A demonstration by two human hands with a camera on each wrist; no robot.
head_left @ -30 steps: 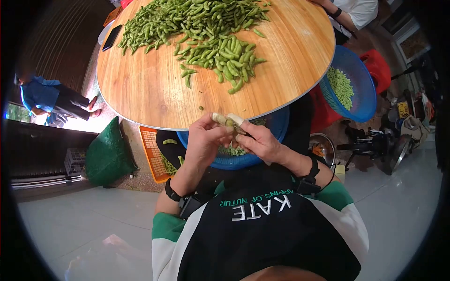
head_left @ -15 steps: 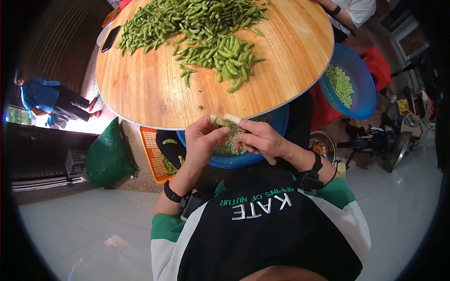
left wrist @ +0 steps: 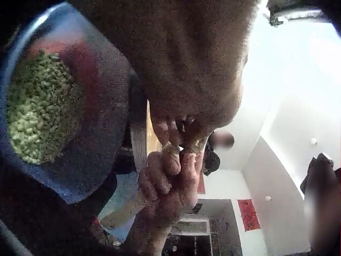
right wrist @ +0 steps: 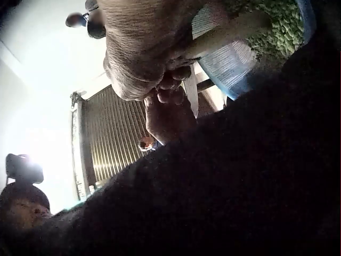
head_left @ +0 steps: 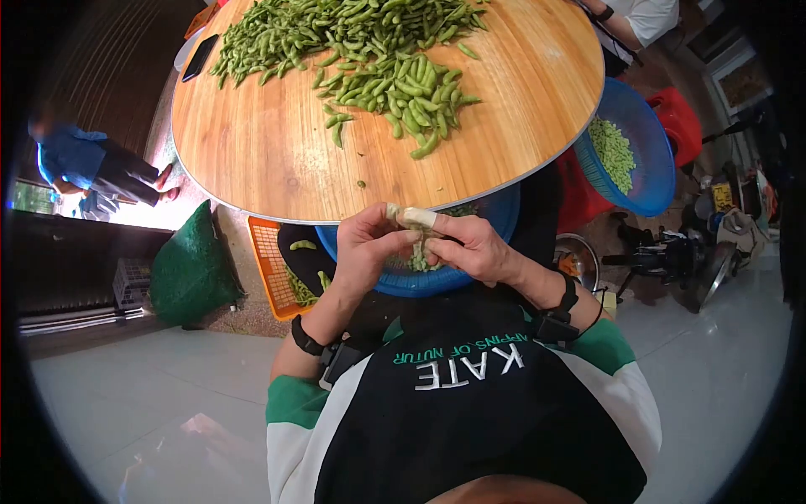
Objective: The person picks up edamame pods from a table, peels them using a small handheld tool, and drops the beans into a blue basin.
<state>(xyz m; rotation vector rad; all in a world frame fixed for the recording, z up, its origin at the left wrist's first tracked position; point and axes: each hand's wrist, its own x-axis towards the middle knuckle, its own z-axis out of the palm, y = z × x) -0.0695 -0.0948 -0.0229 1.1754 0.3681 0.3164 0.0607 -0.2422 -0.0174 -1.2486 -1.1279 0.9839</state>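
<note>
In the head view both hands meet just off the table's near edge, over a blue basin [head_left: 411,288] of shelled green beans. My left hand [head_left: 361,250] pinches a green soybean pod between thumb and index finger; the fingers hide most of it. Pale wraps [head_left: 420,217] cover the index fingertips. My right hand [head_left: 477,249] works with thumb and index at the same spot. Its lower fingers curl round a pale rod-like handle [left wrist: 125,214], which juts out below the palm in both wrist views; the handle's other end is hidden.
Unshelled soybean pods [head_left: 411,92] lie heaped on the round wooden table [head_left: 269,160], with a phone [head_left: 200,57] at its left edge. An orange crate [head_left: 270,267] stands lower left. A second blue basin [head_left: 655,160] of beans and a metal bowl [head_left: 579,262] are at right.
Both hands stay together over the basin. The right index fingertip has come in closer to the left one, and the green between the fingertips is more covered. The head view has tilted slightly.
</note>
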